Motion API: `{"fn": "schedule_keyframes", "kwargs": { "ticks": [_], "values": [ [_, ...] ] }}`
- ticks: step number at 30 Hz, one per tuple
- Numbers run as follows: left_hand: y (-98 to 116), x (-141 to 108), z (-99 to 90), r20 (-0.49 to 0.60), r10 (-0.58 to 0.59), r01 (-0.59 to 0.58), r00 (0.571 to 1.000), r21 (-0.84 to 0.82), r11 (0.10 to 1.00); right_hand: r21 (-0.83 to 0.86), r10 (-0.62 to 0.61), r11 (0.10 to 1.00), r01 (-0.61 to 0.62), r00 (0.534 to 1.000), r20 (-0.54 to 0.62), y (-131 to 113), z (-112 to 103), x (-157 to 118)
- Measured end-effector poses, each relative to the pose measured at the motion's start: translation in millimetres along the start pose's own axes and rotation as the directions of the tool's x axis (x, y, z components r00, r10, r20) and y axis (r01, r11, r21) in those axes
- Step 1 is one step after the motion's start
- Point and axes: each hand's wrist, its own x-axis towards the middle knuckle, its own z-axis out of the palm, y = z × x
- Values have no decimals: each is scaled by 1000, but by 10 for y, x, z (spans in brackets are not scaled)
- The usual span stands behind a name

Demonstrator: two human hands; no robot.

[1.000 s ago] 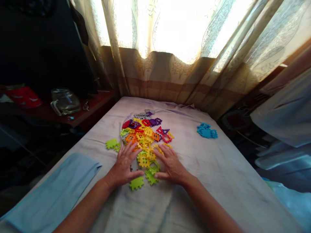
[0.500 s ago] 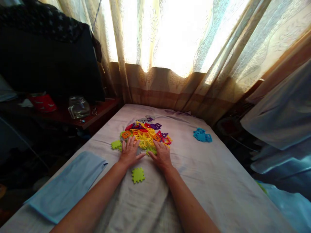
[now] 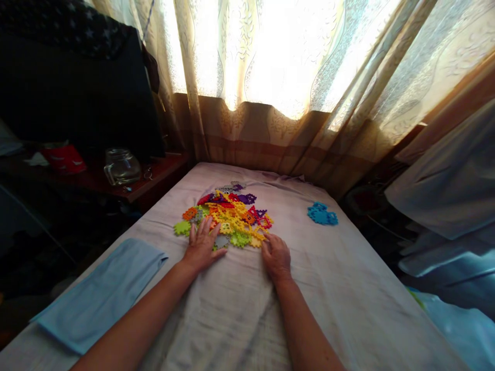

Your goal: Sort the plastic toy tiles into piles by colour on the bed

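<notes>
A heap of colourful plastic interlocking pieces (image 3: pixel 232 210) with notched edges lies on the sheet-covered bed, mixing yellow, orange, red, purple, green and grey. My left hand (image 3: pixel 201 247) rests open at the heap's near left side, fingers spread over the pieces. Beside its thumb sits a grey piece (image 3: pixel 221 241), and a green piece (image 3: pixel 182 228) lies left of the fingers. At the near right edge, my right hand (image 3: pixel 277 253) is closed, its fingertips on a yellow piece (image 3: pixel 257 240). Further right, apart from the heap, is a small cluster of blue pieces (image 3: pixel 322 214).
A folded light blue cloth (image 3: pixel 102 293) lies on the left of the bed. Beyond the left edge stands a dark red table (image 3: pixel 154 180) with a glass jug (image 3: pixel 122 167), a red container (image 3: pixel 65 158) and a large black screen (image 3: pixel 77 98). Curtains (image 3: pixel 247 129) hang behind.
The green square between my forearms is gone from that spot. My right hand has moved right and closed its fingers at the heap's edge; my left hand has shifted slightly left.
</notes>
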Motion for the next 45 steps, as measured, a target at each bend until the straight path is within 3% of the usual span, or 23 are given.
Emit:
{"fn": "schedule_keyframes", "kwargs": {
  "ticks": [4,7,10,16,19,23,27,33,35,37,39,42,45],
  "values": [
    [-64,-12,156,-196,-7,-9,981,-85,996,-94,54,994,-52,998,18,-73,-72,46],
    [-281,-71,207,-358,-117,53,926,-184,982,-161,73,985,-57,993,95,-94,-121,133],
    [-477,-76,202,-447,-172,42,878,-285,958,-185,68,982,-43,989,131,-80,-128,199],
    [-508,-65,201,-453,-144,9,880,-287,958,-48,-2,999,3,1000,31,55,-84,276],
    [-468,-97,217,-435,-128,45,891,-195,980,39,145,989,-143,988,-55,222,-154,356],
    [-458,-120,212,-389,-123,96,913,-87,992,22,382,924,-382,918,-110,517,-338,408],
    [-443,-117,174,-335,-144,146,931,-22,989,-60,452,886,-461,884,-114,733,-459,371],
    [-445,-102,108,-274,-112,126,955,34,991,-81,317,936,-342,921,-225,750,-450,387],
    [-463,-92,97,-272,-101,115,957,37,993,-43,252,964,-264,949,-189,650,-439,418],
    [-483,-80,95,-274,-97,110,957,32,993,9,165,986,-165,985,-53,492,-426,436],
    [-504,-70,99,-272,-107,116,956,19,993,52,44,997,-50,992,121,301,-411,429],
    [-534,-60,111,-267,-127,129,955,-9,992,49,-138,990,129,938,318,39,-407,392],
    [-561,-54,127,-272,-132,127,953,-39,991,-22,-198,972,232,872,447,-122,-445,374]
  ]
}}
